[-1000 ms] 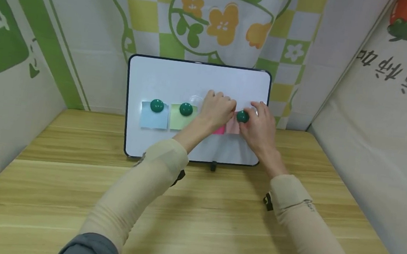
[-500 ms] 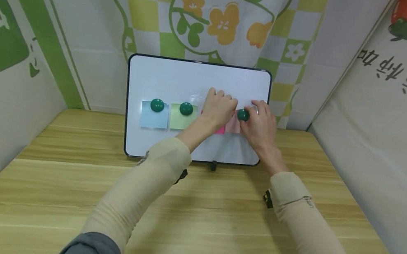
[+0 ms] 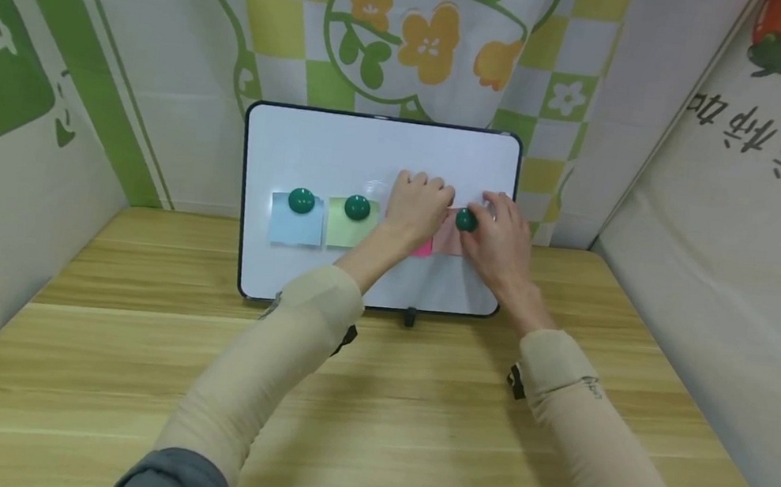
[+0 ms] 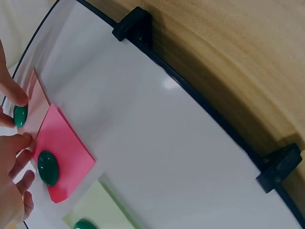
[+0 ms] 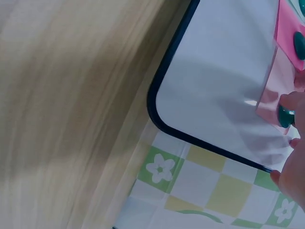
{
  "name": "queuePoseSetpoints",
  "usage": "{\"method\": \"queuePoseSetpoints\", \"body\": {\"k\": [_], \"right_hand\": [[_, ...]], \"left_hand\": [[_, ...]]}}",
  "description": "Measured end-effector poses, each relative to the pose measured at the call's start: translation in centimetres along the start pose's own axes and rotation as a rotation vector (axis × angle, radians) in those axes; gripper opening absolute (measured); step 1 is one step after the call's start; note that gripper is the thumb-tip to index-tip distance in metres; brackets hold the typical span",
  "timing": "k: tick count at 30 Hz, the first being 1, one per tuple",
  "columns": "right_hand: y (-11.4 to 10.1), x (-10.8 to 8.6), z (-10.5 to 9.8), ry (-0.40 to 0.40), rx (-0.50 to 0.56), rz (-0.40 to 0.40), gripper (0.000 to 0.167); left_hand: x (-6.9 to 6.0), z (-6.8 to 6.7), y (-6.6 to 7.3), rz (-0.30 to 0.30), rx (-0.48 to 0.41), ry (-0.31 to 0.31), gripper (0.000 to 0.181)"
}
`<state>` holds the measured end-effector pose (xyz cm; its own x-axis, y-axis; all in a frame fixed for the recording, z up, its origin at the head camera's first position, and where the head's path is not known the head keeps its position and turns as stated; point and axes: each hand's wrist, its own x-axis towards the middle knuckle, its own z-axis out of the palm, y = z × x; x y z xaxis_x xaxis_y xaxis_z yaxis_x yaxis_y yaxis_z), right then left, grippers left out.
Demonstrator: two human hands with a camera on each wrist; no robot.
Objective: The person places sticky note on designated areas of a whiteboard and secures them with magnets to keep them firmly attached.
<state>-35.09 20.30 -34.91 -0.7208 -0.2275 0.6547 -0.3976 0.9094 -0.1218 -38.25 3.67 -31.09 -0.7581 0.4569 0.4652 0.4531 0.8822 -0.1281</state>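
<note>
Four coloured notes are not all fully visible; a pale pink sticky note (image 5: pixel 276 90) lies against the whiteboard (image 3: pixel 386 148). My right hand (image 3: pixel 501 243) pinches a round green magnet (image 3: pixel 466 220) between thumb and finger, at that note's upper part. The left hand (image 3: pixel 417 208) touches the same note's edge with a fingertip (image 4: pixel 26 139), its other fingers bent loosely. Beside it, a bright pink note (image 4: pixel 69 152) bears another green magnet (image 4: pixel 48 168), mostly hidden by the left hand in the head view. Further left are a green note (image 3: pixel 351 233) and a blue note (image 3: pixel 295 226), each under a green magnet.
The whiteboard leans upright on black stand feet (image 3: pixel 409 318) on a wooden table (image 3: pixel 386 418). A patterned curtain (image 3: pixel 277 33) hangs behind it. Printed cloth walls (image 3: pixel 732 256) stand at both sides.
Both hands stay almost where they were at the pale pink note, with only slight shifts. The notes and magnets show no visible move on the board.
</note>
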Motion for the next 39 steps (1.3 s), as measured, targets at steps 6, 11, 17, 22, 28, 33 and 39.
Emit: {"method": "queuePoseSetpoints", "body": {"k": [6, 11, 17, 22, 28, 33, 39], "right_hand": [[0.3, -0.4, 0.4, -0.034, 0.02, -0.016, 0.052], [0.8, -1.4, 0.7, -0.04, 0.017, 0.001, 0.056], [1.2, -2.4, 1.1, 0.002, -0.003, -0.038, 0.063], [1.1, -2.8, 1.3, 0.027, 0.031, -0.047, 0.067], [1.1, -3.2, 1.1, -0.037, 0.049, -0.009, 0.069], [0.7, -4.3, 0.8, -0.096, 0.064, 0.028, 0.076], [-1.0, -5.1, 0.5, -0.113, 0.074, 0.001, 0.083]], "left_hand": [[-1.3, 1.0, -1.5, 0.017, -0.076, 0.137, 0.018], [-2.6, 1.4, -2.5, 0.07, -0.089, 0.239, 0.016], [-4.4, 0.5, -3.1, 0.076, -0.106, 0.151, 0.021], [-6.8, -0.1, -3.7, 0.043, -0.126, 0.047, 0.03], [-9.6, 0.3, -4.6, 0.016, -0.149, 0.022, 0.041], [-11.2, 1.0, -4.9, -0.009, -0.164, 0.008, 0.042], [-12.8, 1.4, -5.3, -0.072, -0.198, -0.034, 0.049]]}}
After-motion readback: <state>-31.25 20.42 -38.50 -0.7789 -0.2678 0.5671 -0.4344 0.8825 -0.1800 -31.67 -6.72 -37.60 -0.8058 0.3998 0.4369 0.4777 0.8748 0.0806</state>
